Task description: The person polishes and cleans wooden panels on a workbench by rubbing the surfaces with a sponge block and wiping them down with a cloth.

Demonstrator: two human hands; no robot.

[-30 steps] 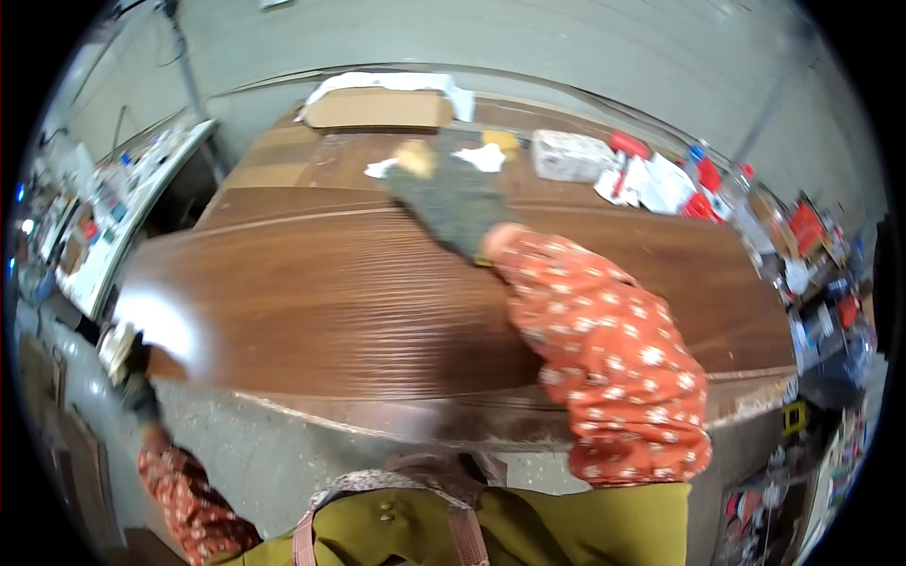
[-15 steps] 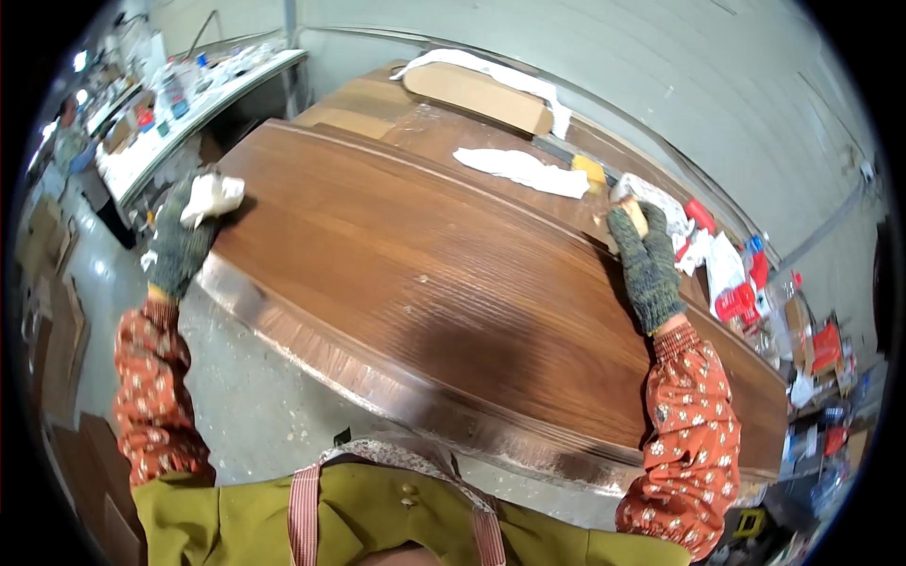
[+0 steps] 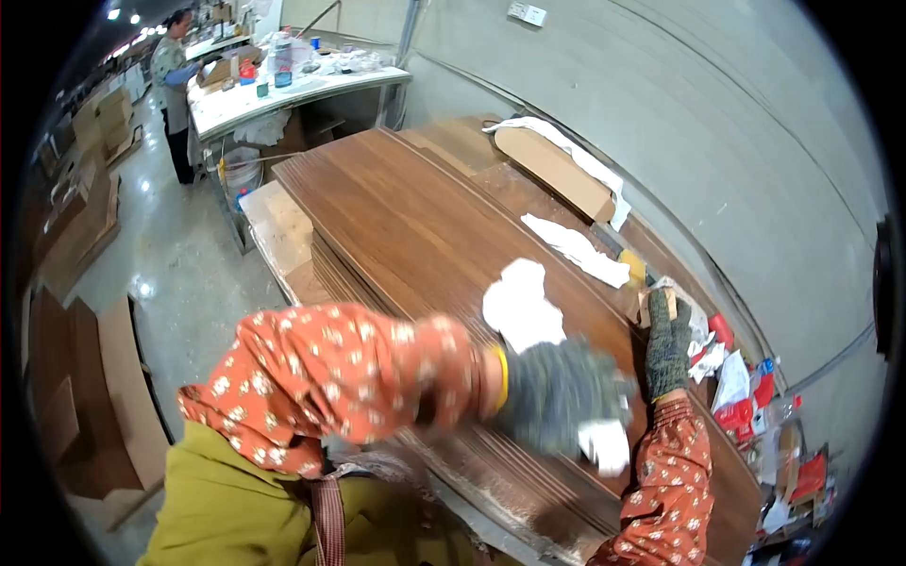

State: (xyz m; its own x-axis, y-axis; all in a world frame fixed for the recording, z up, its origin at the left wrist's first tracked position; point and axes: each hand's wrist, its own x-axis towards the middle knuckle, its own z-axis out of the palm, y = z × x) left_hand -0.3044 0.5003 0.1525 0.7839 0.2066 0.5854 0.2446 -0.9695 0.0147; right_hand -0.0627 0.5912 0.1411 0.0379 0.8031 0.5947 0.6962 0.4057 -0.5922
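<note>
My left hand (image 3: 566, 396), in a dark grey-green knit glove and smeared by motion, is closed on a white cloth (image 3: 524, 307). One part of the cloth spreads beyond the glove and another sticks out below it. Under it lies a brown wooden panel (image 3: 377, 208) with grooved, moulded edges. My right hand (image 3: 668, 344), gloved alike, is at the panel's far right edge, its fingers closed round a small tan block (image 3: 649, 309). The fingertips of my left hand are blurred.
Beyond the panel lie a crumpled white cloth (image 3: 576, 250), a yellow sponge (image 3: 632, 268) and a long tan board (image 3: 552, 170). Red and white litter (image 3: 736, 406) crowds the right side. A person (image 3: 175, 94) stands by a cluttered white table (image 3: 311, 87) at the far left.
My left hand has swept with the white cloth from the panel's left end toward its right part, near my right hand. My right hand still holds the tan block. The view has shifted left.
</note>
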